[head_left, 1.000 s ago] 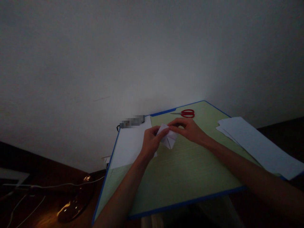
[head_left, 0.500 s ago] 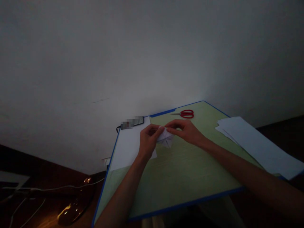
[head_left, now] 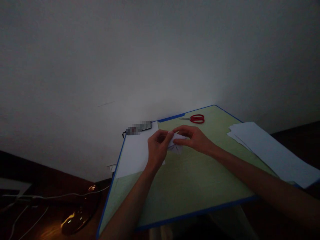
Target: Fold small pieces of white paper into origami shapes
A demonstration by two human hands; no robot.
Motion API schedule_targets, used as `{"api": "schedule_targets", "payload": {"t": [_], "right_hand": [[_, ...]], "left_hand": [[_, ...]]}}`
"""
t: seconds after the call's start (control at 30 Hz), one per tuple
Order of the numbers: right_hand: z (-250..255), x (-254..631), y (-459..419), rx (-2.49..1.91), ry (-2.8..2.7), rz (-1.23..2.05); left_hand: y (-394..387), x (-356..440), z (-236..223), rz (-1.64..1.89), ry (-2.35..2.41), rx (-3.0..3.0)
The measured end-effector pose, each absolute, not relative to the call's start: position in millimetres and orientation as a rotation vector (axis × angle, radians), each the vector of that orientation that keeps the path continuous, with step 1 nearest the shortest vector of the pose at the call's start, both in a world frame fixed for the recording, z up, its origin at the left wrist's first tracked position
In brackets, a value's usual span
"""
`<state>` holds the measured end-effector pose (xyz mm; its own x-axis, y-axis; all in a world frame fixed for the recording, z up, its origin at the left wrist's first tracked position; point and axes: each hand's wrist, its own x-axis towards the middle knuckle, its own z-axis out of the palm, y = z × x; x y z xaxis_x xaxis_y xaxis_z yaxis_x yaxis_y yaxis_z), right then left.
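A small folded piece of white paper (head_left: 177,149), creased and pointed at its lower end, is held between both hands above the table. My left hand (head_left: 158,146) pinches its left upper edge between thumb and fingers. From the right, my right hand (head_left: 193,137) grips the paper with the thumb in front and the fingers behind. Part of the paper is covered by the fingers. Behind the hands lie red-handled scissors (head_left: 197,119), their blades pointing left. A white sheet (head_left: 133,156) lies flat to the left, partly hidden by my left hand.
The pale green table (head_left: 195,186) has a blue rim and stands against a grey wall (head_left: 160,60). White sheets (head_left: 265,146) lie across its right edge. A phone-like object (head_left: 139,127) rests at the back left corner. White cables (head_left: 72,195) run below on the left.
The right thumb has moved down over the front of the folded paper, and the paper has turned slightly. My left hand keeps its pinch, shifted a little to the right.
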<state>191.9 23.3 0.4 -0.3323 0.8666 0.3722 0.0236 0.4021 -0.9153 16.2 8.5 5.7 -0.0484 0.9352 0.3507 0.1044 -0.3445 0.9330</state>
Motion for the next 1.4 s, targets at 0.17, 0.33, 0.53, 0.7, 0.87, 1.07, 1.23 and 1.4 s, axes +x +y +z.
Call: {"api": "schedule_targets", "payload": {"t": [0.17, 0.33, 0.53, 0.7, 0.87, 1.07, 1.23, 1.4], "right_hand": [[-0.5, 193.4, 24.3, -0.828, -1.753, 0.927], [-2.6, 193.5, 24.9, -0.838, -1.769, 0.812], [-2.7, 192.0, 25.5, -0.878, -1.743, 0.765], [-2.5, 189.0, 26.2, -0.858, -1.707, 0.91], [-1.0, 188.0, 25.3, -0.81, -1.659, 1.102], [1.7, 190.0, 24.7, -0.832, -1.649, 1.19], [-1.9, 190.3, 26.1, -0.83, -1.671, 1.214], [-3.2, 190.2, 26.4, -0.845, -1.699, 1.123]], "left_hand": [[8.0, 17.7, 5.8, 1.49, 1.178, 1.516], [10.4, 17.5, 2.7, 1.496, 1.161, 1.492], [7.5, 20.0, 4.2, 1.482, 1.184, 1.531], [6.8, 19.2, 4.9, 1.496, 1.178, 1.535], [5.0, 18.8, 5.9, 1.526, 1.179, 1.521], [3.5, 21.3, 6.0, 1.523, 1.208, 1.544], [4.9, 21.0, 5.8, 1.525, 1.212, 1.535], [6.4, 19.6, 4.9, 1.532, 1.203, 1.508]]}}
